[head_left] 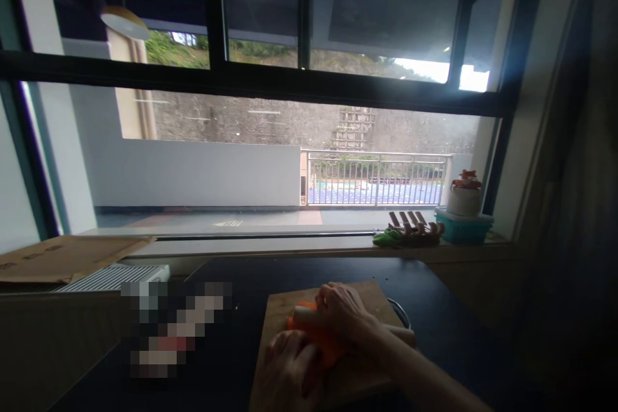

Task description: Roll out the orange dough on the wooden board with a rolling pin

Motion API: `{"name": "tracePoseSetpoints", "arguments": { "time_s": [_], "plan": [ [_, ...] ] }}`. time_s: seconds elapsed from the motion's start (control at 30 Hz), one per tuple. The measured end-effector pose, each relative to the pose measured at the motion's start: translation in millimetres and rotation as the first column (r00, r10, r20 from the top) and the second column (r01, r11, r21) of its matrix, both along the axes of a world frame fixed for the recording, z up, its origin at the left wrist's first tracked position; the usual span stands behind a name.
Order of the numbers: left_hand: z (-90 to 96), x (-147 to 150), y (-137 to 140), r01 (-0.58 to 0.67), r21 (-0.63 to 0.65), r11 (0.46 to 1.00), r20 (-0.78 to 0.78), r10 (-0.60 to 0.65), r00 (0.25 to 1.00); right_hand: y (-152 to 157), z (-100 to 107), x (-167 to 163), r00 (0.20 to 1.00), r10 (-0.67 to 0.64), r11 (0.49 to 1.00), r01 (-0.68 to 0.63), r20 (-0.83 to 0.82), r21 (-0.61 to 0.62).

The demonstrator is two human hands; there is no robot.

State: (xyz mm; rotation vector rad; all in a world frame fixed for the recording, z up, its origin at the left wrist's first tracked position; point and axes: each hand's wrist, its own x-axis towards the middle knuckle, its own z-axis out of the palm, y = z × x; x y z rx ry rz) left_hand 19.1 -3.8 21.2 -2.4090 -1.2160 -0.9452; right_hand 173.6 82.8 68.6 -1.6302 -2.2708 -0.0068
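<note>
A wooden cutting board (277, 309) with a metal handle lies on the dark table. On it is a flat, soft orange piece (329, 342) that looks like dough or clay. Across the orange piece runs a pale rolling pin (400, 335), its far right end showing past my forearm. My right hand (342, 306) rests on the pin near its left end, fingers curled round it. My left hand (292, 364) is at the near left edge of the orange piece, fingers bent. It is dim and blurred, and whatever lies under its fingertips is hidden.
Left of the board, a pixelated patch (178, 335) hides some items on the dark table (226, 347). A flattened cardboard piece (72, 254) lies over a white radiator (120, 277). The windowsill holds a teal box (463, 226), a white container (463, 201) and a brown slatted object (415, 228).
</note>
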Motion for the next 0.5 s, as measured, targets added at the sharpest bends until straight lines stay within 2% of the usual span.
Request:
{"name": "tracePoseSetpoints", "arguments": {
  "time_s": [0.13, 0.2, 0.27, 0.37, 0.5],
  "plan": [
    [6.2, 1.6, -2.5, -0.025, -0.047, 0.999, 0.062, 0.028, 0.998, 22.3, 0.7, -14.2, 0.996, -0.077, 0.993, 0.079, -0.035, 0.086],
    [5.2, 1.1, -1.7, -0.026, -0.029, 0.999, 0.07, 0.028, 0.997, 33.8, 5.5, -12.5, 0.985, -0.165, 0.984, 0.167, -0.048, 0.058],
    [1.6, 0.4, -0.1, -0.015, 0.005, 1.0, 0.069, 0.015, 0.997, 35.4, 7.6, -11.1, 0.981, -0.188, 0.982, 0.189, -0.049, 0.022],
    [-2.5, 1.8, 0.1, -0.012, 0.02, 1.0, 0.09, 0.01, 0.996, 16.3, 1.1, -15.6, 0.996, -0.083, 0.994, 0.084, -0.021, 0.068],
    [2.9, 7.8, -7.6, -0.065, -0.075, 0.995, 0.17, 0.077, 0.982, -14.1, -9.8, -24.8, 0.999, -0.036, 0.99, 0.033, 0.02, 0.136]
  ]
}}
